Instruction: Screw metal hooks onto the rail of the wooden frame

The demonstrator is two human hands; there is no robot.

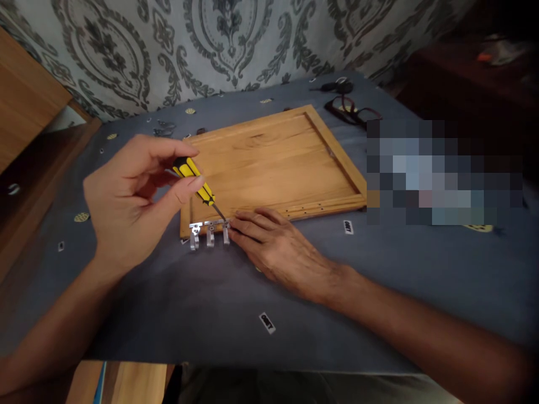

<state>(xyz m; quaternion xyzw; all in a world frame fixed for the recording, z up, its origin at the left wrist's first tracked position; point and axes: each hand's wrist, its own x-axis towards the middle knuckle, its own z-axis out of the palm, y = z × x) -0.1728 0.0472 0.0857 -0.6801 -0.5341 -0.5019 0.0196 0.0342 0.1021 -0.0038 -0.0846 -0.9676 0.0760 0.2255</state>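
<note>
My left hand [138, 196] grips a yellow and black screwdriver [196, 178] between thumb and fingers. The screwdriver slants down to the right, its tip at the right end of a silver hook rail [211, 225]. This rail has three hooks and lies along the front edge of a framed wooden panel [269, 157], near its left corner. From the right, my right hand [275, 241] rests on that edge, fingertips closed around the rail's right end beside the tip. Whether a screw sits under the tip is hidden by the fingers.
Dark glasses [347, 109] and a black cord-like item [337, 86] lie behind the panel's right corner. Small metal pieces [164, 128] sit behind its left corner. The blue-grey cloth [202, 320] covers the surface. A wooden cabinet [33, 84] stands left; a blurred patch hides the right.
</note>
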